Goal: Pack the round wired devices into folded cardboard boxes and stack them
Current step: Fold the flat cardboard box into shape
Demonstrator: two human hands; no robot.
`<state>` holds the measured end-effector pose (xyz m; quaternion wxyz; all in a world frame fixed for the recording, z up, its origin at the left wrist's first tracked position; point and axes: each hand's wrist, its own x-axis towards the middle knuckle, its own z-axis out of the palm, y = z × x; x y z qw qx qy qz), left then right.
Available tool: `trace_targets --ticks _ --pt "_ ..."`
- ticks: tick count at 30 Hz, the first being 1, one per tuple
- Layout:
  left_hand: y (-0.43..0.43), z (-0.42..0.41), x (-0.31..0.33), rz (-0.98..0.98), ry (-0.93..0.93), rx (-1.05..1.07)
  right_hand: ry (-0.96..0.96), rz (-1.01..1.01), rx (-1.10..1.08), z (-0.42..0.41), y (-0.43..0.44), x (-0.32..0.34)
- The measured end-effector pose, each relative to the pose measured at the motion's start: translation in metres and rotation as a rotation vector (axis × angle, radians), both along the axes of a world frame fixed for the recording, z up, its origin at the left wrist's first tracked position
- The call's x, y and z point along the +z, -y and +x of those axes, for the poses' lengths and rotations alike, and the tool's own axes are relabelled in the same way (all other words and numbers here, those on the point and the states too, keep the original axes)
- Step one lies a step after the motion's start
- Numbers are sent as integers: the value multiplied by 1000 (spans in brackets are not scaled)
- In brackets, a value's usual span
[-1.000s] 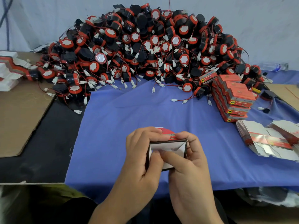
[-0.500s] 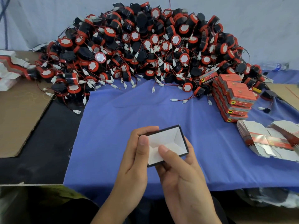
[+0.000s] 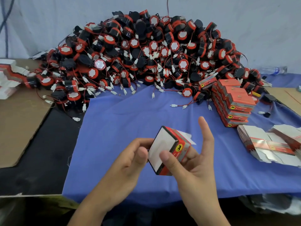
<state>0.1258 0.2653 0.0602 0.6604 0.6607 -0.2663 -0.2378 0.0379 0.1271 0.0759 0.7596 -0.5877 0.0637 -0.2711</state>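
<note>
I hold a small red cardboard box (image 3: 164, 149) with a white inside and a yellow logo above the near part of the blue cloth (image 3: 130, 121). My right hand (image 3: 193, 162) pinches it, thumb on the white face, fingers behind, index finger pointing up. My left hand (image 3: 130, 157) touches the box's left edge with curled fingers. A big heap of round black-and-red wired devices (image 3: 146, 54) fills the back of the table. A stack of packed red boxes (image 3: 232, 101) stands at the right.
Flat unfolded box blanks (image 3: 270, 142) lie at the right edge. More blanks (image 3: 8, 75) sit on brown cardboard (image 3: 17, 121) at the left. Loose white connectors on red wires (image 3: 177, 105) trail onto the cloth. A plastic bottle (image 3: 272, 70) lies at the far right.
The box has turned so its red side with the logo faces right. My right index finger has lifted off and points up. Both hands shifted slightly right.
</note>
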Motion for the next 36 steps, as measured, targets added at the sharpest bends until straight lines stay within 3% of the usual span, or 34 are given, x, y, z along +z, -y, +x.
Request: trace_targets --ticks 2,6,9,12,15,18,19,21,26,36 --pt "1 4 6 18 33 -5 -33 -307 5 0 7 1" --pt "7 11 18 153 354 97 -119 -1047 8 9 20 3" --pt "9 15 22 90 318 144 -46 -1297 -105 18 21 6" --pt "8 18 18 8 216 179 106 -1239 -307 18 22 2" --pt "10 21 11 -54 129 214 88 -980 -529 15 18 -11" --pt "10 28 -5 -23 158 227 -25 -386 -300 21 14 -31" --pt "10 30 -13 26 194 217 -53 -288 -204 25 15 -39" --pt "9 34 -34 163 242 205 -176 -389 -148 29 18 -61" --pt "12 34 -97 692 380 202 -586 -942 -216 24 15 -113" --pt "12 36 -115 704 526 267 -618 -1022 -343 26 7 -121"
